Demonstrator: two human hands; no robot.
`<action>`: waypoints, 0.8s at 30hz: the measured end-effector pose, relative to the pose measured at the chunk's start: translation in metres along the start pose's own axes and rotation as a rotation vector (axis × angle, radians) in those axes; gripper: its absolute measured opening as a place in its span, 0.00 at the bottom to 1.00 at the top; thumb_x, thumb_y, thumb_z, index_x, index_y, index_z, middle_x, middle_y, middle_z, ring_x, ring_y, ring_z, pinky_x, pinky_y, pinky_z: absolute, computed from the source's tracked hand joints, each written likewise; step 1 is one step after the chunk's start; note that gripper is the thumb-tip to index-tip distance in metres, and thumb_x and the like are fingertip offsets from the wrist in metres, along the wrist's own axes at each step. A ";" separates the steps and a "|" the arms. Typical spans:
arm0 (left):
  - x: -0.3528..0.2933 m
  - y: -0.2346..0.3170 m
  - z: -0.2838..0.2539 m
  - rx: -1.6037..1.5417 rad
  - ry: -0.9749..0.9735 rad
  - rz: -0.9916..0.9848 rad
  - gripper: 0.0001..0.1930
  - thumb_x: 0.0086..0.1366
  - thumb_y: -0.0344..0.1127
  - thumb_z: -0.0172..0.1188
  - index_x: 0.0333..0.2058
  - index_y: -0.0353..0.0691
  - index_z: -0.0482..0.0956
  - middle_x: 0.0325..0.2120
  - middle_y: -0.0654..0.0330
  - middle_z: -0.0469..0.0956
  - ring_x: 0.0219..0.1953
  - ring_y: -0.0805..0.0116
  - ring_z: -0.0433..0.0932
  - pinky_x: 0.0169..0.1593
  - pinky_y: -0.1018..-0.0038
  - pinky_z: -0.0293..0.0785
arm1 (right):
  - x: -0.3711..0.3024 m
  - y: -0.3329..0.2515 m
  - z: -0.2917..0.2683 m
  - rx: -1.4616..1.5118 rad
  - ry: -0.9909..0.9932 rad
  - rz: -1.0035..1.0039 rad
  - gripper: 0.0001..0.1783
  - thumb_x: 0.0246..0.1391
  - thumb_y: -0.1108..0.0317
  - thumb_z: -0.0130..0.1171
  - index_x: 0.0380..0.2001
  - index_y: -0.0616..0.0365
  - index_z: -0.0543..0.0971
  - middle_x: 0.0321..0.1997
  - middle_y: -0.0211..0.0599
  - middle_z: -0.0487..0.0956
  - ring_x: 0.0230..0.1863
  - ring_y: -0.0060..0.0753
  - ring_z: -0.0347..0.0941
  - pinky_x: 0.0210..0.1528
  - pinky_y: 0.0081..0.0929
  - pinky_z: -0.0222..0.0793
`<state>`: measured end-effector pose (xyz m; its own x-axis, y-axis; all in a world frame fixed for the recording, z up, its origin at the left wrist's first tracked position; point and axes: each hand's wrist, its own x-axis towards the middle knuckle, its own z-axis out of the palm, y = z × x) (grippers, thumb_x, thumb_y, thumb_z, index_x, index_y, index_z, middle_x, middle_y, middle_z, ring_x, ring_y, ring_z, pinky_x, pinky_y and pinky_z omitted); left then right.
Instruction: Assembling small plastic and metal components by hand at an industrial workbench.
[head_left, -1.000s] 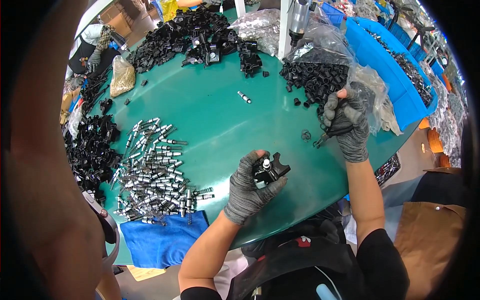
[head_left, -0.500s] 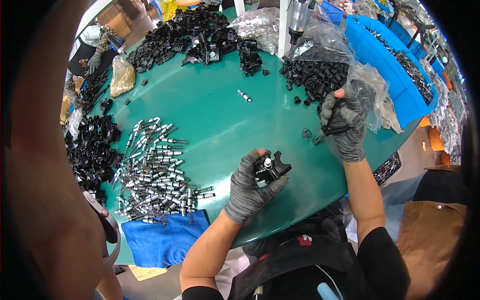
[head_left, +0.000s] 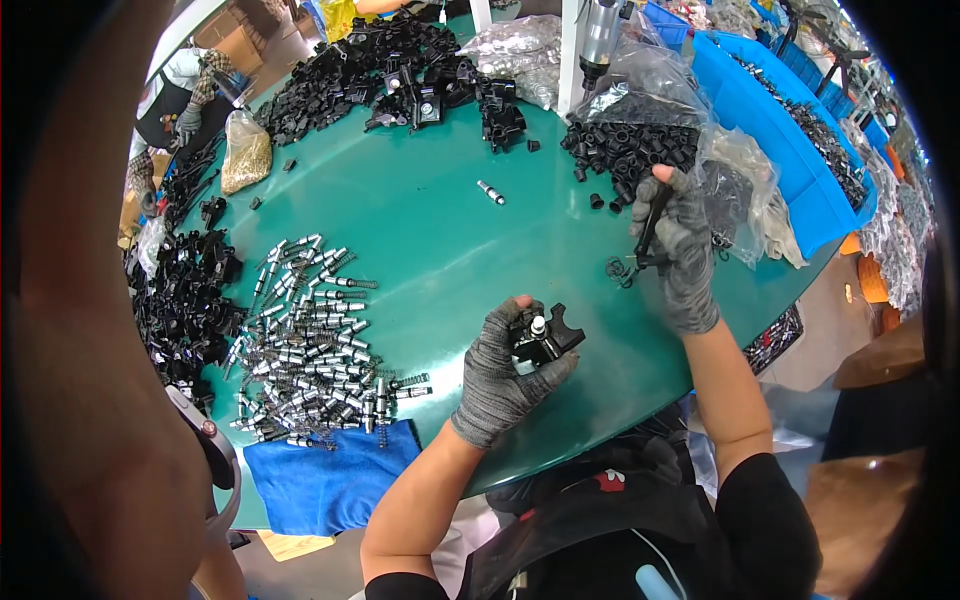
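My left hand, in a grey glove with bare fingertips, is closed around a black plastic bracket with a forked end. A silver pin stands up out of the bracket. To the right, my right hand is gloved too and closed on a slim black tool, its exact kind unclear. The tool's lower end is beside a few small dark rings on the green table, and whether it touches them cannot be made out. Farther off, a single silver pin lies alone.
Many silver pins with springs are heaped at the left, by a blue cloth. Black plastic parts line the left edge. Black caps spill from a clear bag near a hanging screwdriver. A blue bin borders the right.
My right hand has turned, and the black tool in it now points more upright and shows more clearly. My left hand and the bracket have hardly moved.
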<state>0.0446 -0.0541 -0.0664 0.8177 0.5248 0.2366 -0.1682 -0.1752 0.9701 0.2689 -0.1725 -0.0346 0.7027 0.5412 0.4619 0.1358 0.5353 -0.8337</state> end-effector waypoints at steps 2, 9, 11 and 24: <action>0.000 0.004 -0.001 0.050 -0.030 -0.035 0.37 0.49 0.32 0.76 0.56 0.38 0.65 0.43 0.56 0.79 0.46 0.63 0.80 0.51 0.71 0.76 | -0.010 0.003 0.010 -0.117 0.070 -0.108 0.26 0.55 0.59 0.61 0.57 0.49 0.70 0.44 0.29 0.70 0.41 0.24 0.69 0.41 0.23 0.70; -0.006 -0.005 0.002 -0.127 -0.017 0.022 0.37 0.50 0.25 0.74 0.57 0.40 0.63 0.47 0.59 0.75 0.48 0.69 0.78 0.51 0.73 0.76 | -0.020 -0.014 0.003 0.063 0.016 -0.003 0.19 0.56 0.67 0.56 0.52 0.51 0.71 0.39 0.31 0.69 0.37 0.24 0.67 0.33 0.20 0.67; -0.011 0.002 0.002 -0.189 -0.009 -0.048 0.37 0.50 0.25 0.74 0.57 0.40 0.63 0.48 0.59 0.75 0.48 0.69 0.78 0.51 0.73 0.76 | -0.035 -0.042 0.016 0.106 0.042 -0.059 0.16 0.56 0.72 0.54 0.48 0.51 0.72 0.36 0.31 0.69 0.30 0.23 0.65 0.29 0.20 0.66; -0.003 0.018 0.005 0.075 -0.080 -0.073 0.39 0.50 0.38 0.77 0.57 0.36 0.65 0.44 0.54 0.79 0.47 0.67 0.80 0.52 0.71 0.76 | -0.018 -0.097 0.116 0.339 -0.222 0.073 0.24 0.50 0.60 0.69 0.45 0.53 0.69 0.33 0.37 0.71 0.33 0.28 0.69 0.35 0.24 0.69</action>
<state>0.0418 -0.0635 -0.0501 0.8679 0.4710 0.1575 -0.0676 -0.2022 0.9770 0.1623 -0.1583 0.0730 0.5288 0.6928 0.4903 -0.1730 0.6536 -0.7368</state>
